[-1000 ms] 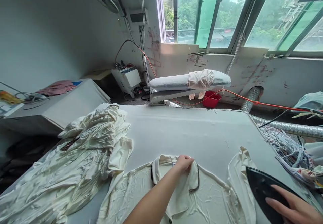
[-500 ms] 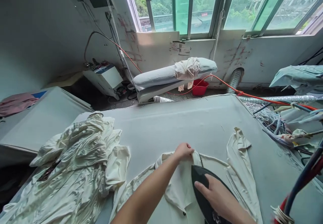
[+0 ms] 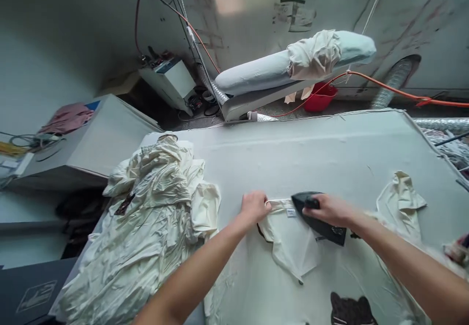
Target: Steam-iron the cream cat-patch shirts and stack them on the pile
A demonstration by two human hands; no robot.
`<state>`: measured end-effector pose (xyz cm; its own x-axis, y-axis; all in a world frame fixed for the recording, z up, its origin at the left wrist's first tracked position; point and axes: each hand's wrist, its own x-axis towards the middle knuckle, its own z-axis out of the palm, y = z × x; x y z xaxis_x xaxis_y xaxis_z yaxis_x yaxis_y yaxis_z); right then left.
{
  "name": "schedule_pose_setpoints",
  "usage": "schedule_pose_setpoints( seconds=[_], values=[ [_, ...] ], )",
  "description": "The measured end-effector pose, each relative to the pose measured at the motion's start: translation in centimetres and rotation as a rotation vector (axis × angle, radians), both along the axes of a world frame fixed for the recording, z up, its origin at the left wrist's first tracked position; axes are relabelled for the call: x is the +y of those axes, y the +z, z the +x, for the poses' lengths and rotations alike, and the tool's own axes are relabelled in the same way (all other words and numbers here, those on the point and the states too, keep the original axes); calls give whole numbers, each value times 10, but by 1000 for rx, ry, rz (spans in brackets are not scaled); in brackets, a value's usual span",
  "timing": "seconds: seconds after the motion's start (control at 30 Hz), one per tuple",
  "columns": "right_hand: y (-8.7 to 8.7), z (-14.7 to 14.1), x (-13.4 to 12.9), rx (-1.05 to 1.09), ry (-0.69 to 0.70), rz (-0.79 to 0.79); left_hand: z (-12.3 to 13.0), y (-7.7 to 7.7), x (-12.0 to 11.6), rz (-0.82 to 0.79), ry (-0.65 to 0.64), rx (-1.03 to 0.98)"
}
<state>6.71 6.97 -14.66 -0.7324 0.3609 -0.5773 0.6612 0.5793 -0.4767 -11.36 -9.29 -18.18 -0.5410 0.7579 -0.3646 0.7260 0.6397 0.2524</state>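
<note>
A cream garment (image 3: pixel 256 281) lies spread on the pale padded table, with a small white label at its neckline and a dark cat-shaped patch (image 3: pixel 352 309) low on its front. My left hand (image 3: pixel 255 206) pinches the left end of the neckline. Wrapped round the handle of a dark iron (image 3: pixel 328 229) is my right hand (image 3: pixel 326 208). The iron's tip points left and rests at the right part of the neckline, beside the label. One sleeve (image 3: pixel 401 203) stretches out at the right.
Crumpled cream garments (image 3: pixel 157 232) are heaped on the table's left side. Beyond the far edge (image 3: pixel 293 119) stand a narrow padded board (image 3: pixel 256 73) with cloth on it and a red bucket (image 3: pixel 320 97). An orange hose (image 3: pixel 395 90) runs behind the table.
The view has turned down and left. The iron has moved up to the neckline, and its tip now points left. My left hand now holds the neckline's left end, and the label and cat patch show.
</note>
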Motion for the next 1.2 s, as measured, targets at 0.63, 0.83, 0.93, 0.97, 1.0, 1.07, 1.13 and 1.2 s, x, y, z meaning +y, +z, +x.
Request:
schedule_pose_setpoints(
  seconds=[0.63, 0.83, 0.93, 0.97, 1.0, 1.07, 1.13, 1.2],
  values=[
    [-3, -14, -152, 6, -292, -100, -34, -23, -23, 319, -414, -138],
    [-7, -74, -99, -24, -240, 147, -41, -1, -200, -101, 81, -219],
    [-1, -86, -94, -79, 62, 79, -73, 12, -267, -183, 274, -392],
    [2, -90, -101, -75, 211, 54, -82, 12, -280, -145, 338, -428],
    [5, -97, -113, -58, 367, 43, -88, 10, -287, -101, 377, -441],
    [11, -117, -144, -4, 626, 69, -93, 2, -291, -52, 418, -387],
    [15, -143, -178, 31, 732, 105, -92, -8, -286, -39, 441, -302],
    [18, -164, -206, 21, 719, 118, -91, -15, -279, -23, 454, -281]
  ],
)
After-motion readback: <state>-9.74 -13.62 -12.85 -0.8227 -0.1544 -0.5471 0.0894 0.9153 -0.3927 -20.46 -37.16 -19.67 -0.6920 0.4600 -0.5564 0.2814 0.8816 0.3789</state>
